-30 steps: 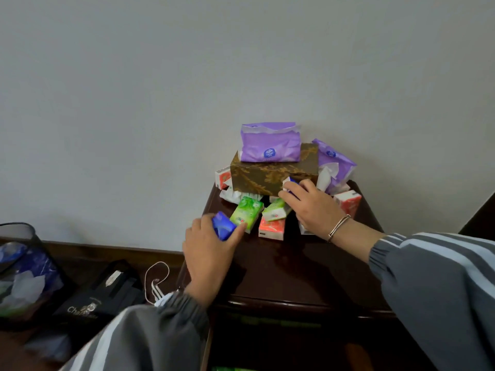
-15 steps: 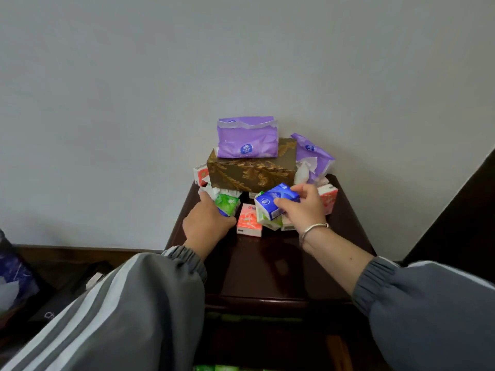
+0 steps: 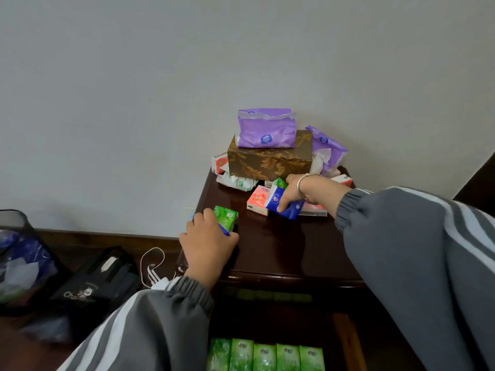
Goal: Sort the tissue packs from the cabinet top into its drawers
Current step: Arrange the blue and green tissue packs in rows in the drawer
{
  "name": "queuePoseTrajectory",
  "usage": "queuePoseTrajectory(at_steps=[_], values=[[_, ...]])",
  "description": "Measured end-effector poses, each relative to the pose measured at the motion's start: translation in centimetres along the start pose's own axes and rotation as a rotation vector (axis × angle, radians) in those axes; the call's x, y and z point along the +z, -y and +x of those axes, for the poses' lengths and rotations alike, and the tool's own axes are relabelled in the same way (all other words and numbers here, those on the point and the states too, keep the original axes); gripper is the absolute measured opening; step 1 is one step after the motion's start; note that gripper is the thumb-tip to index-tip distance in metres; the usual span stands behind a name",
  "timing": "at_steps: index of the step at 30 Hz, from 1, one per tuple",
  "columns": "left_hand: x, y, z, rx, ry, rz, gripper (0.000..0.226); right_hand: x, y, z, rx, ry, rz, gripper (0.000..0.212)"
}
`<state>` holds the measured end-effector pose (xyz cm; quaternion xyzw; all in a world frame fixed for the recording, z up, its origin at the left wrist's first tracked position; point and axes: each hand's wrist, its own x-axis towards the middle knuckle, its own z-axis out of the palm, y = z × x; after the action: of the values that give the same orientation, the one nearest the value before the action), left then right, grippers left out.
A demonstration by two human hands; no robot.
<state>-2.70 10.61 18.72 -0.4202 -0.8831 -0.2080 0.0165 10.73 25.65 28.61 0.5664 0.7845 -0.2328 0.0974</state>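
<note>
**Fig. Both hands loaded with small packs above the open drawer**

The left hand (image 3: 207,242) is curled round a green pack (image 3: 227,217) at the left front edge of the cabinet top (image 3: 281,250). A sliver of blue shows under the pack, perhaps a second one. The right hand (image 3: 308,192) is nearer the middle of the top and pinches a blue pack (image 3: 281,204). A second green pack (image 3: 280,183) sits against its fingers, apparently held too.

Taking packs in both hands probably saves trips. The hands work the front of the heap, where the small loose packs lie.

The unsorted heap fills the back edge:
- an orange pack (image 3: 257,199) just beside the right hand
- a gold patterned box (image 3: 267,162) with a purple pack (image 3: 266,129) on top
- another purple pack (image 3: 328,149) at the back right corner
- a white-and-green pack (image 3: 235,182) at the box's left

Below the front edge the drawer (image 3: 345,341) stands open, directly under both hands. It holds a row of green packs (image 3: 265,354), so green evidently belongs there. Where blue belongs cannot be told.
</note>
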Motion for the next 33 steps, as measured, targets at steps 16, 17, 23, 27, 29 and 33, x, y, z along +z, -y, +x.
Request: queuePoseTrajectory(at_steps=[16,17,23,27,29,33], values=[[0.8,0.6,-0.2,0.024,-0.050,-0.045,0.055,-0.4,-1.0,1.5,-0.429,-0.034,-0.390,0.048],[0.8,0.6,-0.2,0.027,-0.054,-0.043,0.054,-0.4,-0.7,1.5,-0.426,0.029,-0.453,0.049],[0.8,0.7,-0.3,0.027,-0.059,-0.056,0.054,-0.9,0.5,1.8,-0.464,0.072,-0.724,0.050],[1.1,0.8,-0.3,0.033,-0.076,-0.059,0.054,-0.7,0.0,1.7,-0.512,0.050,-0.796,0.060],[1.2,0.9,-0.4,0.037,-0.093,-0.067,0.053,-0.3,-0.3,1.8,-0.516,0.065,-0.776,0.073],[1.1,0.8,-0.5,0.034,-0.095,-0.067,0.053,0.0,0.0,1.9,-0.544,0.101,-0.872,0.092]])
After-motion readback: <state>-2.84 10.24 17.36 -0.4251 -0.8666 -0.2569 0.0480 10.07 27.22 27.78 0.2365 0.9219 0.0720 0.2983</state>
